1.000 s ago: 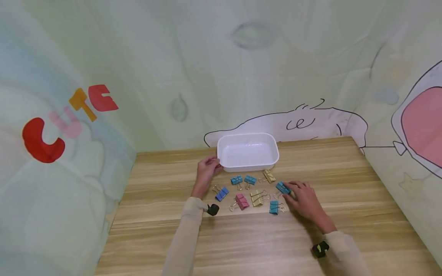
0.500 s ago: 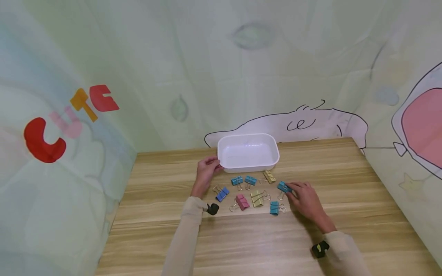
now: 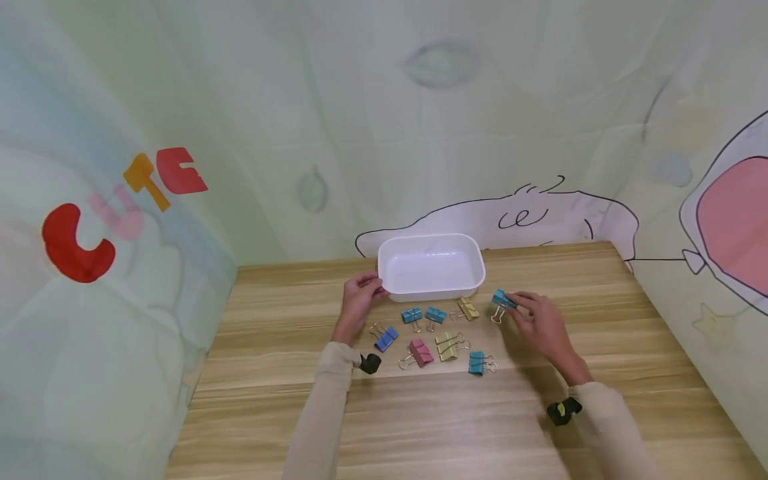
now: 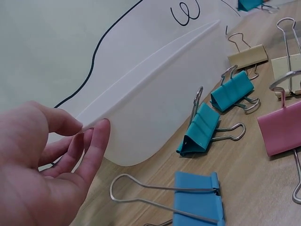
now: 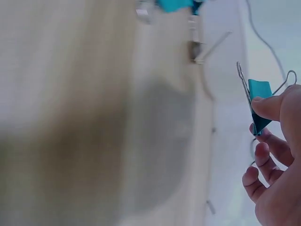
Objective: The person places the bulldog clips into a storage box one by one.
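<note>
My left hand pinches the near left rim of a white plastic tray; the left wrist view shows thumb and finger on that rim. In my right hand a teal binder clip is pinched between thumb and fingers, held above the table to the right of the tray. Its wire handles stick out on both sides. On the table before the tray lie two small teal clips, a blue clip, a pink clip, two yellow clips and another teal clip.
The wooden table backs onto a printed cloth wall, close behind the tray. Another cloth panel borders the right side. Black straps with small devices sit at both wrists.
My right hand has lifted the teal binder clip off the table, moving it up and slightly toward the back. My left hand stays at the tray's rim.
</note>
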Tool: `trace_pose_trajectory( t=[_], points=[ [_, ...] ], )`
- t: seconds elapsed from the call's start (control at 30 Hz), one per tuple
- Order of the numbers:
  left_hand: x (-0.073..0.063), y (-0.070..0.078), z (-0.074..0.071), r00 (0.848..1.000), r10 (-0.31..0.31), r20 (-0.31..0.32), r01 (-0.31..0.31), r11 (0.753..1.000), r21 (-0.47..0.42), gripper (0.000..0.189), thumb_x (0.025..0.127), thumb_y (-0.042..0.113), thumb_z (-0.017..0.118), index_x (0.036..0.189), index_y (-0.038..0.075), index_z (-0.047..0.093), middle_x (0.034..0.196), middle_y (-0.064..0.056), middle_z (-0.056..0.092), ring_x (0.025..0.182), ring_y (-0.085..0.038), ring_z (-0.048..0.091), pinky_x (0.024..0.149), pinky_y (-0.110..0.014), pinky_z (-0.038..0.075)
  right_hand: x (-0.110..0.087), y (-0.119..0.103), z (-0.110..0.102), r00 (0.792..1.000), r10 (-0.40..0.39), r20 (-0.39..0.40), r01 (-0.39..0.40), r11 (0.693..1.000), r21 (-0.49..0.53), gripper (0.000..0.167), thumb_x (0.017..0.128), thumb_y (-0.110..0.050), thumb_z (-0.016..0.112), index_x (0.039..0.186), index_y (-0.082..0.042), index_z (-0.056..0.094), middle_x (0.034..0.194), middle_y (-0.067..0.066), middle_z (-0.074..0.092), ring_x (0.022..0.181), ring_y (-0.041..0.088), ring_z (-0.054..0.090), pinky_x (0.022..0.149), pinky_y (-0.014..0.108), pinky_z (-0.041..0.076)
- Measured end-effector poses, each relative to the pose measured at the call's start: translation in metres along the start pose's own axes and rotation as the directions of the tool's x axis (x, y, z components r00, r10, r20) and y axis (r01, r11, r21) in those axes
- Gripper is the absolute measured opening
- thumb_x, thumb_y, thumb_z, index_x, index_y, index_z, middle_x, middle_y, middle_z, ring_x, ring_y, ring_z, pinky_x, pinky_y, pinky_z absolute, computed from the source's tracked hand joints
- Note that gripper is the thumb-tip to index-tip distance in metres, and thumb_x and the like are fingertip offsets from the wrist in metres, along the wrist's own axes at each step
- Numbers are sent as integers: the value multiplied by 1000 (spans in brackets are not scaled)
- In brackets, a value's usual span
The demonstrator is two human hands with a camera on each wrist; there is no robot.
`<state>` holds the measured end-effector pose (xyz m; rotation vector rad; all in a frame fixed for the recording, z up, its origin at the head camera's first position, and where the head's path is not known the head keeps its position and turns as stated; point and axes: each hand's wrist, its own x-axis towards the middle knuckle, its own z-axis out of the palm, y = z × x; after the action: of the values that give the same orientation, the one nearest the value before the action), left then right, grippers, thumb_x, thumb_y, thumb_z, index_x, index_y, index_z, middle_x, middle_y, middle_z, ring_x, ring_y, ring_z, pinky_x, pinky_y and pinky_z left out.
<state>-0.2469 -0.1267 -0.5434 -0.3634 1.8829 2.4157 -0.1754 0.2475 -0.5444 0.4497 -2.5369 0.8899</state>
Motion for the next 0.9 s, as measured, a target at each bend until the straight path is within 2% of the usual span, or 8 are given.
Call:
trace_pose_trajectory(
  t=[0.17,0.27,0.43,0.57,0.73,0.9],
  points=[
    [0,-1,-1,1000,-11,-11,11,1000,22,29,101,-4,61,127,-14,58,109,-22,61,80,-18,69,85,-35,65,30,-13,-4,999,24,-29,-22,998,66,26,92,-5,79,117,0,77,111,20,74,69,23,56,55,27,45],
    [0,0,-1,1000,-19,-12,20,999,26,29,101,-3,62,128,-13,59,110,-22,62,81,-18,69,90,-38,64,47,-25,-6,999,43,-30,-39,992,123,26,94,-7,77,119,-1,77,111,18,75,66,19,49,52,24,39],
    [0,0,-1,1000,-30,8,30,999,16,35,101,-2,61,134,-15,55,123,-31,58,89,-23,69,95,-41,62,72,-40,-4,998,48,-42,-40,985,168,26,95,-7,76,120,-2,76,108,16,75,64,19,44,50,26,32],
    [1,0,-2,999,-35,12,35,999,4,36,101,-3,60,135,-15,53,127,-33,56,92,-26,68,92,-37,63,88,-49,2,996,74,-40,-65,980,188,26,96,-8,75,121,-1,76,100,16,72,63,21,41,51,27,29],
    [1,0,-2,1000,-24,11,24,1000,-7,35,101,-4,60,133,-16,54,122,-31,58,88,-22,68,87,-32,65,101,-61,11,993,121,7,-120,973,198,28,99,-11,72,125,-1,74,106,17,70,65,22,42,53,29,31],
    [-1,0,-1,1000,-15,5,15,1000,-10,32,100,-4,61,130,-15,55,113,-23,60,82,-17,68,90,-35,64,109,-68,21,990,139,21,-141,970,200,28,99,-12,72,124,-1,74,100,17,68,67,23,42,56,31,32]
  ],
)
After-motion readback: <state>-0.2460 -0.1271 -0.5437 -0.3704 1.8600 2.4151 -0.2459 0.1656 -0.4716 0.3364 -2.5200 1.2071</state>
